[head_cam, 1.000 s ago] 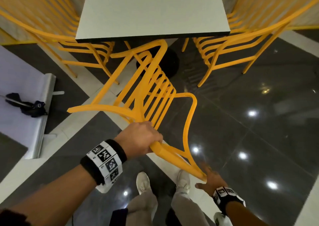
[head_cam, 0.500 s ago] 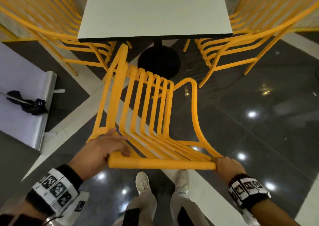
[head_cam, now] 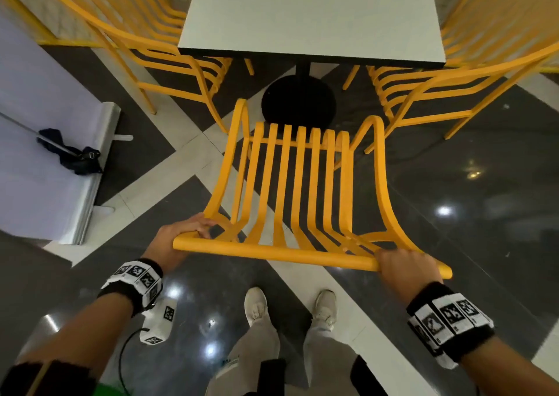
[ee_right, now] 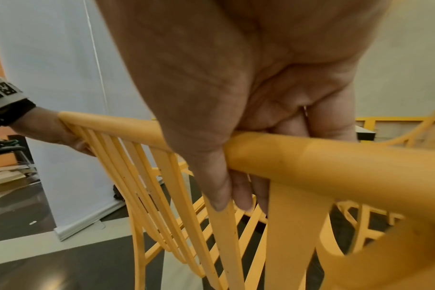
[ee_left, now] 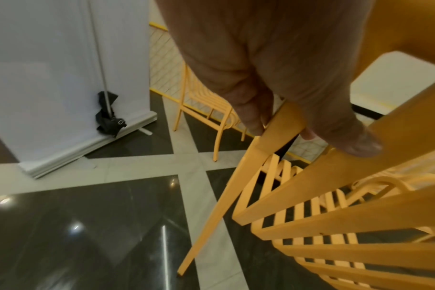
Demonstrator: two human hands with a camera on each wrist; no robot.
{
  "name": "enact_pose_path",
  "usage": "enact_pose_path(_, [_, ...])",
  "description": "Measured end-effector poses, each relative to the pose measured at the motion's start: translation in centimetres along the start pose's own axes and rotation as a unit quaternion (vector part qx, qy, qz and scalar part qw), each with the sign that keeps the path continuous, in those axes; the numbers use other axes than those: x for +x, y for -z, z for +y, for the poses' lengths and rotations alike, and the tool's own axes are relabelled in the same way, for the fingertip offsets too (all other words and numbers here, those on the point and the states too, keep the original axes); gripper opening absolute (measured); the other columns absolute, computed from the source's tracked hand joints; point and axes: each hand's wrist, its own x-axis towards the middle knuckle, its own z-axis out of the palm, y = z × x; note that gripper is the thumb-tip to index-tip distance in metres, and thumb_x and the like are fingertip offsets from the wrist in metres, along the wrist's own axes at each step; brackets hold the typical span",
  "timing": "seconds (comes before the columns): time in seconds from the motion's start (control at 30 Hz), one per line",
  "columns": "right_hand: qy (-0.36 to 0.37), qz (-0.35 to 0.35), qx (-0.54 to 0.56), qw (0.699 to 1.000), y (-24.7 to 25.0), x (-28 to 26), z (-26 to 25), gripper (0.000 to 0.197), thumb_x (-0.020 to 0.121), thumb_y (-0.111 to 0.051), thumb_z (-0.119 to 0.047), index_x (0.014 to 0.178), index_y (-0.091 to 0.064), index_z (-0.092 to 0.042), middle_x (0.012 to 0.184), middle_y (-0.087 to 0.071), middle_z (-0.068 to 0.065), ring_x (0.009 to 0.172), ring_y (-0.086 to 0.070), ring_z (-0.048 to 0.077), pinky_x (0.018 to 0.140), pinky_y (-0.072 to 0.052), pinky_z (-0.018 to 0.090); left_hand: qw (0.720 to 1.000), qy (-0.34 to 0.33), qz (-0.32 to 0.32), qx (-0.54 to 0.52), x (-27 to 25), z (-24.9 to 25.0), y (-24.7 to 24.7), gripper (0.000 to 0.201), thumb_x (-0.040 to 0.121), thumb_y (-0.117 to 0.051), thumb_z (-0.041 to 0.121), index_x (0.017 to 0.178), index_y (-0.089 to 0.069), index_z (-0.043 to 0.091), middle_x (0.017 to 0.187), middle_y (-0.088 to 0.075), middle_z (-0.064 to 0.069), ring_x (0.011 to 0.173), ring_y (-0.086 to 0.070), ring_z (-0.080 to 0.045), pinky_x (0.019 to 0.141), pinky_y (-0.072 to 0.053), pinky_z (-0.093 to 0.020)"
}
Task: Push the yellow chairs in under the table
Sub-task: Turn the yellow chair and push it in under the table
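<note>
The yellow chair [head_cam: 298,190] stood at 6 o'clock of the surface [head_cam: 311,17], its seat short of the edge. The left hand [head_cam: 178,238] and right hand [head_cam: 405,270] each had fingers curled around the top rail [head_cam: 272,252], holding it at opposite ends.

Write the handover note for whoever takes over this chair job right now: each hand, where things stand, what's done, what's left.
Left hand grips the left end of the near chair's top rail; right hand grips the right end.
The chair faces the table squarely, its seat front short of the table edge, near the black base.
Done: chair lined up. Side chairs, left and right, sit partly under.
Left: push the near chair straight in, then check the side chairs.
</note>
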Motion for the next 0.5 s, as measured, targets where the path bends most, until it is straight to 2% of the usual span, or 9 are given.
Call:
enact_pose_path(0.07, [-0.006,0.012,0.004,1.0,-0.4,0.0,-0.5,0.024,0.098,-0.044,-0.025,0.114,-0.062,-0.026,0.092,-0.074,0.0,0.084,-0.072,0.019,0.058,-0.04,0.028,0.999,0.027,0.004,0.021,-0.1,-1.3,-0.6,0.038,0.076,-0.072,-0.012,0.083,-0.073,0.025,0.124,-0.068,0.007,0.131,-0.053,-0.013,0.112,-0.039,-0.035])
enact_pose_path(0.1, [-0.007,0.019,0.0,1.0,-0.7,0.1,-0.7,0.024,0.098,-0.044,-0.023,0.115,-0.061,-0.027,0.09,-0.074,0.0,0.082,-0.072,0.019,0.057,-0.04,0.028,0.999,0.037,0.006,0.033,-0.3,-1.7,-0.9,0.042,0.076,-0.069,-0.014,0.081,-0.072,0.028,0.125,-0.067,0.007,0.128,-0.056,-0.01,0.11,-0.04,-0.027])
enact_pose_path(0.17, [-0.005,0.021,-0.006,1.0,-1.3,0.3,-1.1,0.025,0.098,-0.044,-0.02,0.117,-0.06,-0.027,0.091,-0.074,0.0,0.082,-0.072,0.019,0.057,-0.04,0.028,0.998,0.041,0.014,0.041,-0.6,-2.2,-1.5,0.042,0.076,-0.067,-0.017,0.081,-0.071,0.025,0.126,-0.067,0.004,0.12,-0.059,0.001,0.102,-0.04,-0.011])
enact_pose_path(0.23, [0.001,0.019,-0.003,1.0,-2.0,0.4,-1.6,0.025,0.097,-0.046,-0.02,0.118,-0.057,-0.025,0.092,-0.074,0.001,0.083,-0.072,0.02,0.058,-0.042,0.029,0.998,0.039,0.021,0.035,-0.8,-2.5,-1.6,0.038,0.076,-0.066,-0.017,0.081,-0.072,0.021,0.126,-0.067,0.0,0.116,-0.056,0.012,0.099,-0.039,-0.006])
enact_pose_path(0.3, [0.008,0.022,0.003,1.0,-2.6,0.3,-2.0,0.025,0.097,-0.046,-0.018,0.118,-0.057,-0.023,0.092,-0.074,0.002,0.083,-0.072,0.022,0.059,-0.044,0.029,0.999,0.041,0.027,0.024,-1.0,-3.0,-1.3,0.037,0.077,-0.067,-0.016,0.081,-0.072,0.021,0.126,-0.067,0.001,0.12,-0.056,0.007,0.102,-0.04,-0.011])
enact_pose_path(0.4, [0.002,0.027,0.012,1.0,-3.2,-0.2,-2.3,0.029,0.097,-0.045,-0.015,0.122,-0.056,-0.025,0.094,-0.074,0.002,0.086,-0.072,0.023,0.063,-0.048,0.03,0.998,0.052,0.026,0.015,-1.4,-3.5,-1.3,0.04,0.076,-0.068,-0.015,0.081,-0.073,0.024,0.127,-0.066,0.005,0.125,-0.057,-0.005,0.105,-0.043,-0.027])
enact_pose_path(0.5, [-0.015,0.034,0.025,0.999,-3.8,-0.4,-1.8,0.03,0.097,-0.045,-0.017,0.121,-0.056,-0.031,0.092,-0.074,0.001,0.084,-0.072,0.021,0.065,-0.053,0.031,0.996,0.072,0.035,0.023,-1.9,-3.2,-2.2,0.042,0.074,-0.069,-0.015,0.081,-0.074,0.026,0.126,-0.066,0.008,0.123,-0.058,-0.005,0.102,-0.045,-0.028])
